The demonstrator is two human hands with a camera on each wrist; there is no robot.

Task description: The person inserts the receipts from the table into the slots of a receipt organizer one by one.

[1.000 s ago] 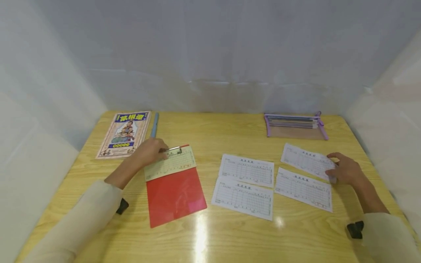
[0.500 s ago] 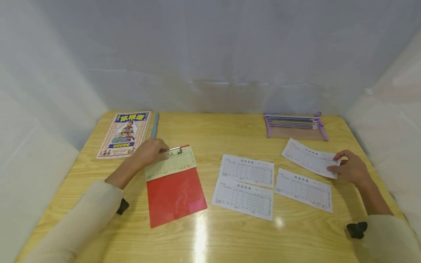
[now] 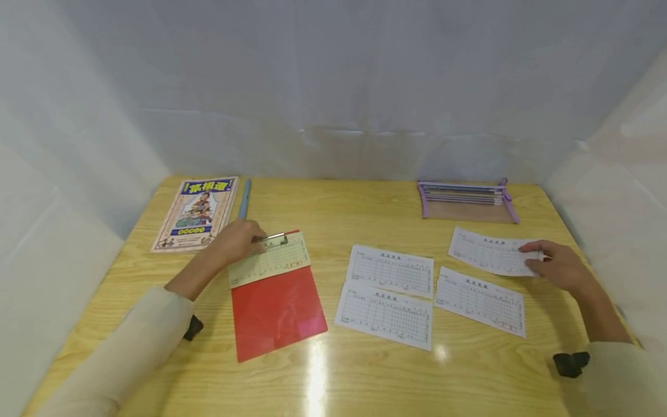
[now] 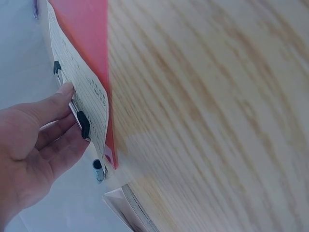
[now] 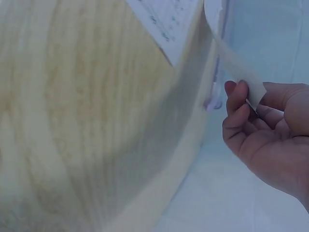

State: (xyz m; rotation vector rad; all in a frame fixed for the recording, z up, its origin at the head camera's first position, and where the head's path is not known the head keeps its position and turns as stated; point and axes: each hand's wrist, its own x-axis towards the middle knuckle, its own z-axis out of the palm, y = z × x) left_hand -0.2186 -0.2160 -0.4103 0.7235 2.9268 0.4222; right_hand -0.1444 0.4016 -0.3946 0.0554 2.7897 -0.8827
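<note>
My left hand (image 3: 241,240) grips the metal clip (image 3: 276,236) at the top of a red clipboard (image 3: 278,313). Under that clip lies a yellow printed form (image 3: 271,260), covering the board's upper part. In the left wrist view the thumb of the left hand (image 4: 38,130) presses over the clip, with the other fingers behind it. On the right side, my right hand (image 3: 565,269) pinches the right end of a white printed form (image 3: 490,252). That form's end (image 5: 244,70) curves up off the table between thumb and fingers in the right wrist view.
Below the held form lies another white form (image 3: 480,301). Two more, an upper form (image 3: 391,271) and a lower form (image 3: 385,315), lie mid-table. At the back are an illustrated booklet (image 3: 198,211), a blue pen-like stick (image 3: 245,200) and a purple-edged mesh pouch (image 3: 466,211) holding pencils.
My right hand has lifted its end of the white form and shifted slightly right, and the form has turned a little. The left hand stays at the clip.
</note>
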